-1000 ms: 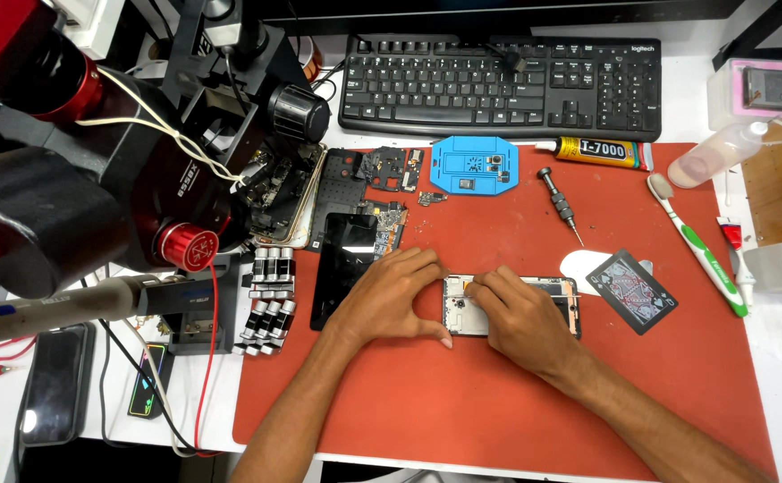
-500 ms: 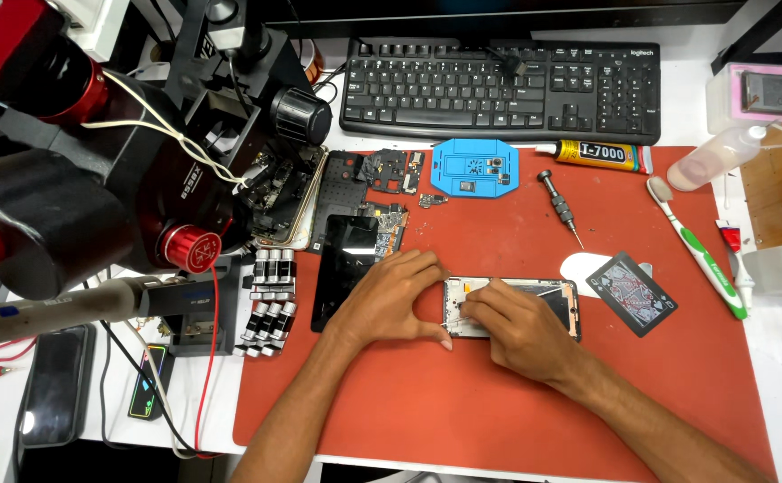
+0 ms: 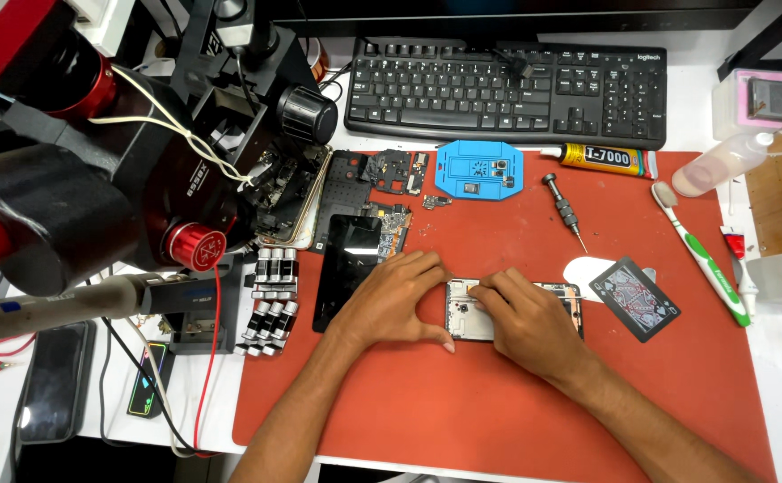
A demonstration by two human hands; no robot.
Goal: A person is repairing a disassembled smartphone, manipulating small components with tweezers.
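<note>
Both hands are working on one opened phone (image 3: 462,311) lying on the red mat (image 3: 462,411). The left hand (image 3: 397,300) is bracing the phone's left end, thumb and fingers spread around its edge. The right hand (image 3: 520,317) is covering the middle, fingertips pressing near the top edge; whether they are pinching anything cannot be told. The back is already off and the insides are showing; reassembly looks unfinished. Beyond the fingers are lying one screen (image 3: 348,268), one screwdriver (image 3: 563,210), one blue pad (image 3: 479,170), one toothbrush (image 3: 704,255), one playing card (image 3: 637,298).
</note>
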